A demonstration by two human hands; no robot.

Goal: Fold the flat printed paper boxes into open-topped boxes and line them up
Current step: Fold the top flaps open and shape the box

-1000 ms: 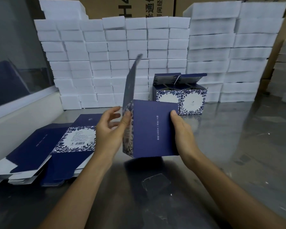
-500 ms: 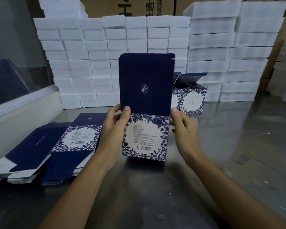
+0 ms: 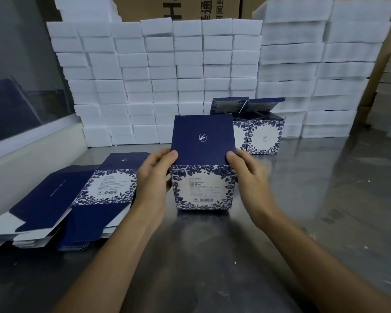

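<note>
A navy and floral printed box (image 3: pixel 203 186) stands on the steel table in the middle, its label side toward me and its dark lid flap (image 3: pixel 202 141) tilted back. My left hand (image 3: pixel 152 179) grips its left side with the thumb at the flap's fold. My right hand (image 3: pixel 250 179) grips the right side the same way. Two folded boxes (image 3: pixel 257 136) with raised flaps stand side by side just behind. A stack of flat printed boxes (image 3: pixel 77 199) lies at the left.
White foam blocks (image 3: pixel 167 75) are piled in a wall along the back, with taller piles (image 3: pixel 321 71) at the right. A raised white ledge (image 3: pixel 32 154) and a glass pane border the left. The steel table (image 3: pixel 325 211) stretches to the right and toward me.
The box has been turned so its label side faces me and set lower on the table. Its lid flap, upright half a second ago, now leans back away from me.
</note>
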